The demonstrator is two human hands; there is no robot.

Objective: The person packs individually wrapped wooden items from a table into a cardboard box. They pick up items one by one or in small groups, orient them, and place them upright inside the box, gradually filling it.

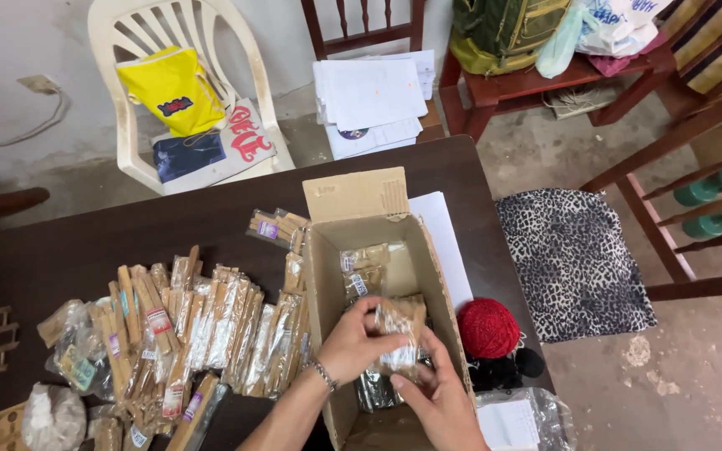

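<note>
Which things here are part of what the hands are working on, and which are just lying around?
In hand:
left hand
right hand
clear packet of sticks
cardboard box
packets on the table

Lying about:
red yarn ball
yellow bag
stack of papers
leopard-print cloth

A clear plastic packet of tan wooden sticks [400,332] is standing upright inside the open cardboard box [325,276], near its front end. More such packets [363,269] are lying deeper in the box, leaning against its left wall.
</note>
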